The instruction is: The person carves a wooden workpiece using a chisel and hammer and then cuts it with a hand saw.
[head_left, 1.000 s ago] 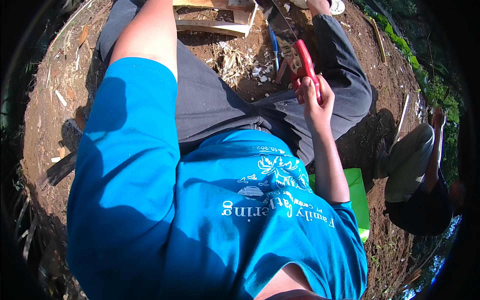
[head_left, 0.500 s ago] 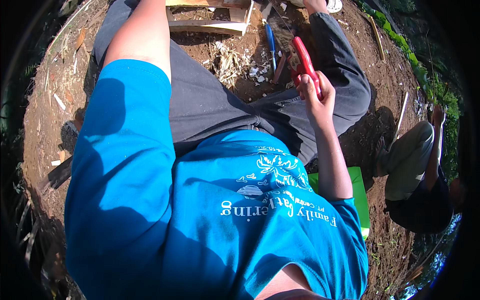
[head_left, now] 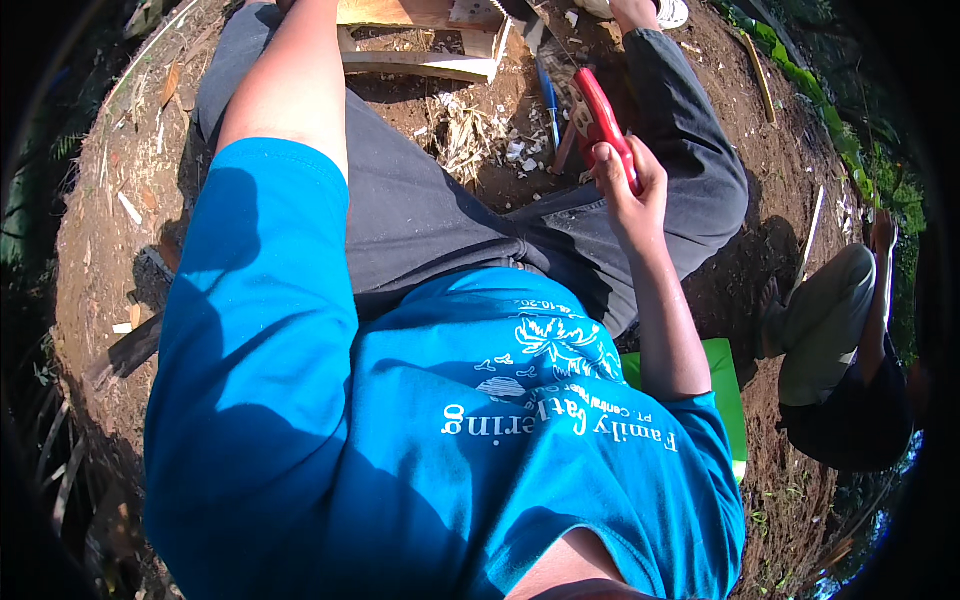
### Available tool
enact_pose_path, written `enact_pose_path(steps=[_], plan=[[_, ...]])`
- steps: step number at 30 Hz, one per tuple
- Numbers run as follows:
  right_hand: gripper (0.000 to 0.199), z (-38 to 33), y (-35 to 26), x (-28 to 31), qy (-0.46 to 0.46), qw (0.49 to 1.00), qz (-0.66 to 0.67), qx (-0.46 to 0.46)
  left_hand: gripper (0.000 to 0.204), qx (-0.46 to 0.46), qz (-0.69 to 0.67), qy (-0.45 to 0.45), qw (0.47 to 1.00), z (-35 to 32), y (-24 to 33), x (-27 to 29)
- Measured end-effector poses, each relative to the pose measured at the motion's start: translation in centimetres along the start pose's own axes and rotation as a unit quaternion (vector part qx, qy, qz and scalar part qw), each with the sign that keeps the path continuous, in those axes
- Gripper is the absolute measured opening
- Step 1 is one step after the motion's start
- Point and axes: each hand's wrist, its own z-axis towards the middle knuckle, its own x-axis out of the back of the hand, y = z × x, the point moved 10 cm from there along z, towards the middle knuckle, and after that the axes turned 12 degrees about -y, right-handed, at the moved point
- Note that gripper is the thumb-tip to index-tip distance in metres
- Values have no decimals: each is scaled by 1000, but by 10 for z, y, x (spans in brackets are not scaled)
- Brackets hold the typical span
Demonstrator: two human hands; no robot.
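Red-handled saw [head_left: 598, 108] is at one o'clock of the view, and its blade points from the handle toward eleven o'clock. Right grip [head_left: 637, 192] is closed around the handle, with the thumb lying along it. Left arm [head_left: 290, 90] reaches out at eleven o'clock; its grip is beyond the edge, so I cannot tell if it is wide or narrow. Near twelve o'clock, wooden pieces [head_left: 420, 64] are on the soil, with pale shavings [head_left: 462, 138] just beside them. Blue-handled tool [head_left: 548, 92] lies between shavings and saw. Another person [head_left: 825, 310] sits at three o'clock.
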Motion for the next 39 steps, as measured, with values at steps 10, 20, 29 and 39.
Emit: enact_pose_path(steps=[10,20,29,39], plan=[[32,0,8,15,-1,999,-6,-36,82,-9,0,3,1000,7,3,3],[28,-62,20,37,-10,999,-11,-38,83,-6,6,2,1000,12,-1,5],[32,-7,11,22,-10,999,-22,-23,85,-9,9,-2,1000,15,1,4],[35,30,9,17,-13,998,24,-55,87,-10,10,-4,1000,26,3,2]])
